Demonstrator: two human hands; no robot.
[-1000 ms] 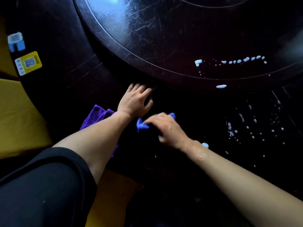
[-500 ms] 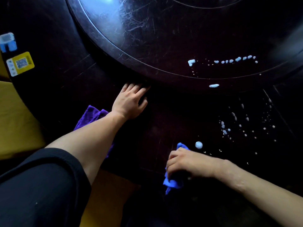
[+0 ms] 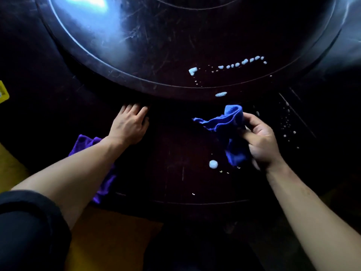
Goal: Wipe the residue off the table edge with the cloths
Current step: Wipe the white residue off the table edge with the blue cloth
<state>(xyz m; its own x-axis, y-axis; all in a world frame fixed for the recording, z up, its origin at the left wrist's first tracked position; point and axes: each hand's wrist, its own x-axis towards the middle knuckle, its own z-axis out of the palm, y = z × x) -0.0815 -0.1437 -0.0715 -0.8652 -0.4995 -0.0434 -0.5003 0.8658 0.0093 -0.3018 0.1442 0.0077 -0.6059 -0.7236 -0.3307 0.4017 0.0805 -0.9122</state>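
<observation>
My right hand grips a crumpled blue cloth, lifted a little above the dark table. A round white blob of residue lies just left of and below the cloth. More white specks dot the table to the right. My left hand rests flat on the table, fingers spread toward the rim of the raised turntable. A purple cloth lies on the table, partly hidden under my left forearm.
The raised round turntable carries a row of white blobs and one smear on its rim. A yellow sticker sits at the far left edge. A yellowish seat shows below the table's near edge.
My right hand swept the blue cloth down toward the table's near edge, then came back up to the right and lifted it, loosened. My left hand stayed put.
</observation>
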